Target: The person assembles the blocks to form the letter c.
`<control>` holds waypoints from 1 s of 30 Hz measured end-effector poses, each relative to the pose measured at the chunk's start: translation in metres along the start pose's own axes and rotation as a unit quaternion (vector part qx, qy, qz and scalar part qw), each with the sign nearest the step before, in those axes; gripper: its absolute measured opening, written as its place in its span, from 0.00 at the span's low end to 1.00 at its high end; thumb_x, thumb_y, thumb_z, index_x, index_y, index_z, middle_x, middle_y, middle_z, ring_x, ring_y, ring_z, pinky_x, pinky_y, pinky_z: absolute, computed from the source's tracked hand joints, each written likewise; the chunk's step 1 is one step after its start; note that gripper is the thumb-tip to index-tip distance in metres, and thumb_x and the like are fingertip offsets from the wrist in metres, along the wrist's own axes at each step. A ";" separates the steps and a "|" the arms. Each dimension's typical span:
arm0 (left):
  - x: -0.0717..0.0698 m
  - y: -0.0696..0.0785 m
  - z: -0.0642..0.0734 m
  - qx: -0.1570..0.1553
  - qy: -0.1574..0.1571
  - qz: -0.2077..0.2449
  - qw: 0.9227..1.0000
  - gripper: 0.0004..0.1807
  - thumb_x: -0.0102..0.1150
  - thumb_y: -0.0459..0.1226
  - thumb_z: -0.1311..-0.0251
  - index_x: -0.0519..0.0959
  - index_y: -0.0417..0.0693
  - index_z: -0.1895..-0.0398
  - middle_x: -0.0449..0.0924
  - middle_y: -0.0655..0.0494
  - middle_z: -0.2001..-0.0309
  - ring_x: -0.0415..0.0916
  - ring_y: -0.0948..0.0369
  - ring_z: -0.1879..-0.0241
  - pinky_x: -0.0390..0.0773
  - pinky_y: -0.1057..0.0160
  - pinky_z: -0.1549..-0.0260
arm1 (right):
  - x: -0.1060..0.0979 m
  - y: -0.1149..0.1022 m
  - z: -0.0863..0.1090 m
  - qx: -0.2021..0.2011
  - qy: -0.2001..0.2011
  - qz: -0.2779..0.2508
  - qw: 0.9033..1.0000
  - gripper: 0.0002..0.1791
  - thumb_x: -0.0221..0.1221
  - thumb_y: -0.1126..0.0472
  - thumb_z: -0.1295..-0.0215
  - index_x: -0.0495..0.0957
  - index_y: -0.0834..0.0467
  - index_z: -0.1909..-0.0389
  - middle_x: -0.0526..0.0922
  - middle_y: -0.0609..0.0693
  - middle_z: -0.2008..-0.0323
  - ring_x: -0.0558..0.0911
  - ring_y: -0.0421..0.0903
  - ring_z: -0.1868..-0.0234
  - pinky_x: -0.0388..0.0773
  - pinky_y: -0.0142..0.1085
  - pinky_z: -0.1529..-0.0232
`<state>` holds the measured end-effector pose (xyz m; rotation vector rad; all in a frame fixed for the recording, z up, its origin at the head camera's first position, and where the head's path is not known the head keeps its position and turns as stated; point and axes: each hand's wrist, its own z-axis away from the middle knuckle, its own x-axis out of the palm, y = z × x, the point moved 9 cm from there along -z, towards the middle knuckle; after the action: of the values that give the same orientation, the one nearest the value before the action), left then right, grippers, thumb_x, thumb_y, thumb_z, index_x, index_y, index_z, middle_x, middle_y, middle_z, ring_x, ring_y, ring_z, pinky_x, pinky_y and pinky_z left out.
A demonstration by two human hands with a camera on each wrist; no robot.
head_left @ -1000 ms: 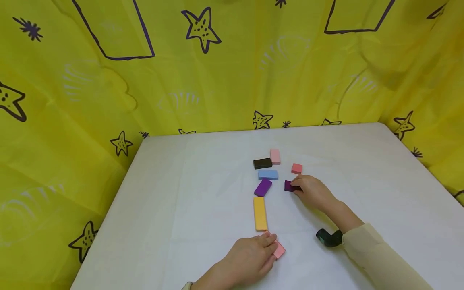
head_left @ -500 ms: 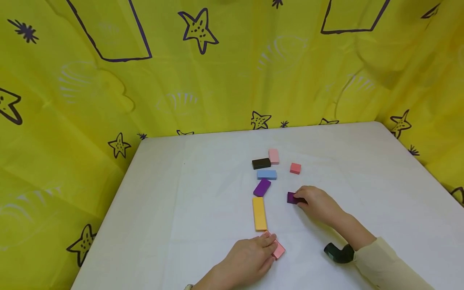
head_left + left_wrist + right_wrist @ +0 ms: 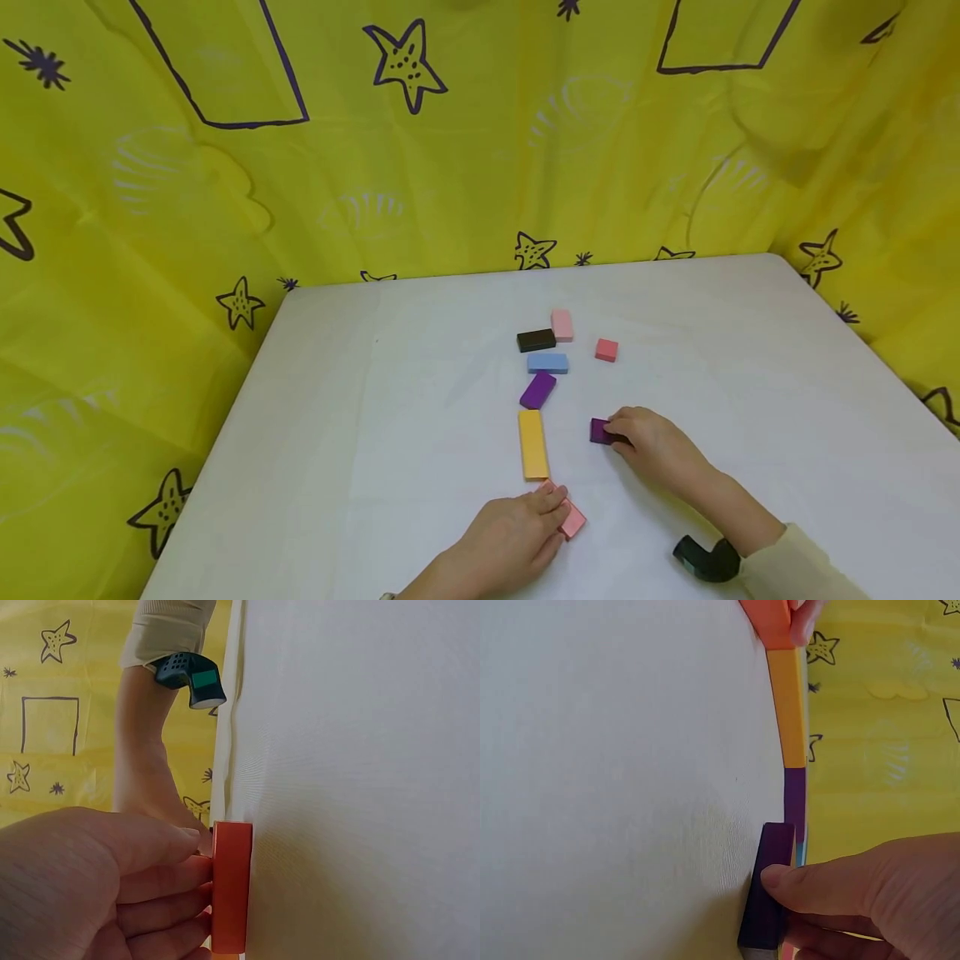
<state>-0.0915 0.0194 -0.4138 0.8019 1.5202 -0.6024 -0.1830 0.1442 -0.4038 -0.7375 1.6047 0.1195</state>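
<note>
In the head view my left hand (image 3: 510, 533) rests its fingers on a salmon-pink block (image 3: 573, 521). The left wrist view shows the fingertips against the upper face of that block (image 3: 231, 889), which lies on the white tabletop. My right hand (image 3: 660, 446) pinches a dark purple block (image 3: 598, 431), thumb on its near side in the right wrist view (image 3: 765, 900). Left of it, a yellow block (image 3: 533, 446) lies end to end with the pink one. A brighter purple block (image 3: 538, 390) touches the yellow block's far end.
Beyond the purple block lie a light blue block (image 3: 547, 363), a black block (image 3: 536, 340) and a pale pink block (image 3: 562, 325). A small red block (image 3: 607, 350) sits apart to their right. A yellow patterned curtain (image 3: 450, 167) borders the table (image 3: 315, 417).
My right hand has drawn the dark purple block toward the near side of the table, away from the small red block. The left hand stays on the salmon-pink block.
</note>
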 end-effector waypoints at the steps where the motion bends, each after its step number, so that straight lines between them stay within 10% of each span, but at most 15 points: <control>1: 0.000 0.000 0.000 0.000 0.002 0.000 1.000 0.18 0.50 0.43 0.36 0.77 0.49 0.46 0.73 0.59 0.43 0.66 0.67 0.42 0.72 0.70 0.54 | 0.000 -0.001 0.001 0.001 0.000 0.001 1.000 0.11 0.67 0.72 0.54 0.82 0.65 0.66 0.81 0.50 0.68 0.80 0.50 0.63 0.78 0.42 0.61; 30: -0.002 0.001 0.001 0.010 0.025 -0.008 1.000 0.18 0.51 0.43 0.37 0.78 0.49 0.46 0.74 0.59 0.44 0.67 0.67 0.43 0.73 0.71 0.55 | 0.000 -0.032 0.038 0.004 0.043 0.008 0.999 0.11 0.69 0.69 0.57 0.83 0.62 0.69 0.80 0.46 0.67 0.79 0.45 0.63 0.78 0.37 0.62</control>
<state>-0.0896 0.0188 -0.4118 0.8258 1.5697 -0.6138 -0.1337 0.1380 -0.4003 -0.7314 1.6925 0.0944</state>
